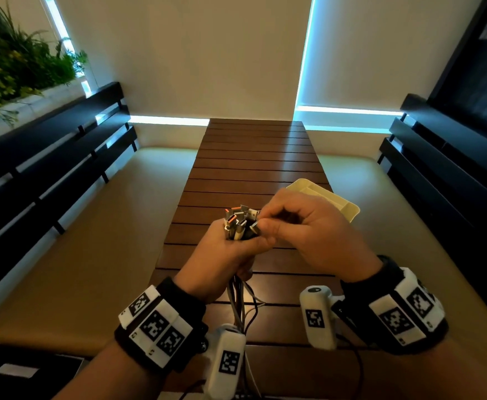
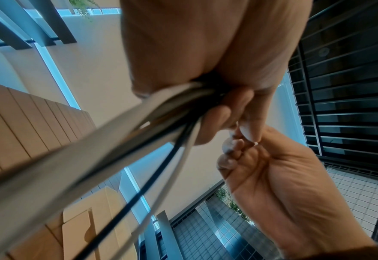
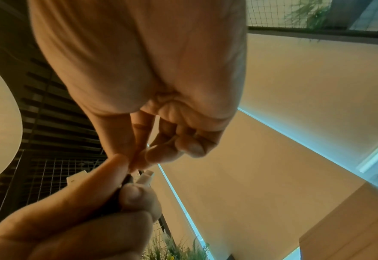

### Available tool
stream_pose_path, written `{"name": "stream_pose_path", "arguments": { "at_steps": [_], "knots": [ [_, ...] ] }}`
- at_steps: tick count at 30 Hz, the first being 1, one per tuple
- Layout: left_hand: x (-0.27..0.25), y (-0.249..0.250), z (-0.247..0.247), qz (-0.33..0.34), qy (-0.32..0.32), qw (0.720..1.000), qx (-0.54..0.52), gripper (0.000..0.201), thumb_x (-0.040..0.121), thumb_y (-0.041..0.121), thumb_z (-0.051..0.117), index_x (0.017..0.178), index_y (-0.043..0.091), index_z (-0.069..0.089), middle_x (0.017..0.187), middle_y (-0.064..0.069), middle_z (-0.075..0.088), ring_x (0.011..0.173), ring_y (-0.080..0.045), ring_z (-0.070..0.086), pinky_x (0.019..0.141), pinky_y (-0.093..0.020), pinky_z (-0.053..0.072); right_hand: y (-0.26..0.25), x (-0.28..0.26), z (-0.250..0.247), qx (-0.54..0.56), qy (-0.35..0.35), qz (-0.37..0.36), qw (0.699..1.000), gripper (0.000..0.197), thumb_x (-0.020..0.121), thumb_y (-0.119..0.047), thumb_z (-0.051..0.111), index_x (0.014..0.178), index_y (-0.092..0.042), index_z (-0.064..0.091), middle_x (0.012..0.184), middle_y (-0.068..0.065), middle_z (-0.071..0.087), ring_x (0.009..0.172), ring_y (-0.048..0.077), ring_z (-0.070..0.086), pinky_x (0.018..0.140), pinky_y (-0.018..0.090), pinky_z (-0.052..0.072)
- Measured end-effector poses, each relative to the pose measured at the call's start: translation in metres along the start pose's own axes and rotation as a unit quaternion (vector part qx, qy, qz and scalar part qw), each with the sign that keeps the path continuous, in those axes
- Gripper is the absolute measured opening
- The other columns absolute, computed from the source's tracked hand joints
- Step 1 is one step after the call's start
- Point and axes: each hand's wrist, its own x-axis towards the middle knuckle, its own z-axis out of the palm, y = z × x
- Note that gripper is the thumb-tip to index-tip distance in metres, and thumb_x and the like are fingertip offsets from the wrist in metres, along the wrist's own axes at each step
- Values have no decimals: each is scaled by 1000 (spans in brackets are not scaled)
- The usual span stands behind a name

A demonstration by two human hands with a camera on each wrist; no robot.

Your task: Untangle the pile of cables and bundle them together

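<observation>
From the head view, the left hand [image 1: 225, 255] grips the cables [image 1: 238, 222] in a fist above the slatted tabletop [image 1: 253, 157], plugs sticking up, cords trailing down. The right hand [image 1: 302, 229] pinches one plug at the bunch's top; a cream tray [image 1: 340, 206] lies behind it.

The left wrist view shows blurred cords [image 2: 121, 133] running out of the closed fist.

In the right wrist view, fingertips [image 3: 139, 158] seemingly nip a white plug [image 3: 147, 176].

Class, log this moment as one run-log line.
left hand: grips cables | right hand: pinches one connector | cable tails: hang over table
</observation>
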Motion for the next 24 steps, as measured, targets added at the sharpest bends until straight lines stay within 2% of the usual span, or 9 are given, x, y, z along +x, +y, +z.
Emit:
{"name": "stream_pose_path", "arguments": {
  "at_steps": [3,4,6,9,12,14,17,22,24],
  "knots": [
    [0,0,-1,-14,-7,1000,-24,8,84,9,67,85,12,60,51,-1,37,41,-15,32,44,-26,35,-4,2,-2,-52,-18,-35,998,8,88,-15,69,92,-18,74,88,-10,65,86,16,62,74,27,50],
    [-1,0,-2,-14,-3,1000,-22,9,85,9,67,83,14,59,51,-1,36,41,-16,31,44,-26,34,-5,2,-2,-61,-13,-43,997,11,88,-14,67,95,-18,74,90,-11,64,87,14,61,73,20,48],
    [-2,0,-3,-9,11,1000,-6,13,90,8,66,81,13,58,51,-1,37,42,-16,32,45,-27,35,-9,1,-1,-67,17,-57,996,16,88,-14,66,101,-19,74,92,-10,63,87,12,60,71,14,44],
    [-2,1,-2,-14,28,999,9,15,89,4,66,79,10,56,50,0,39,42,-14,33,45,-28,34,-21,1,7,-42,37,-73,996,22,88,-16,70,109,-18,73,92,-6,61,82,12,59,71,12,42],
    [-3,1,0,-6,23,1000,20,11,77,7,63,71,8,54,51,-3,40,42,-15,34,46,-28,33,-27,3,21,-48,20,-98,994,20,87,-12,73,106,-13,75,94,-3,62,83,10,61,75,12,43],
    [-6,1,0,8,14,1000,24,7,74,6,62,71,8,56,53,-7,43,42,-19,37,47,-32,34,-27,6,27,-54,24,-98,993,15,87,-11,73,102,-12,77,93,-3,63,86,11,62,77,14,45],
    [-9,1,-3,10,13,1000,8,16,73,0,64,68,14,59,54,-6,44,43,-18,39,48,-30,35,-28,7,30,-53,21,-92,994,13,89,-15,70,99,-13,77,91,-3,63,86,13,63,75,22,50],
    [-16,1,-6,-8,5,998,-60,23,72,-2,61,64,19,59,53,-4,33,41,-13,27,44,-25,29,-32,8,33,-65,15,-89,994,15,88,-20,68,98,-14,78,92,-5,58,85,11,59,73,19,49],
    [-16,1,-8,-7,1,997,-76,15,70,-1,62,67,11,54,57,-5,29,43,-13,22,44,-24,26,-31,8,35,-74,20,-89,993,15,87,-22,70,98,-16,78,93,-5,55,86,10,57,73,15,45]
  ]
}}
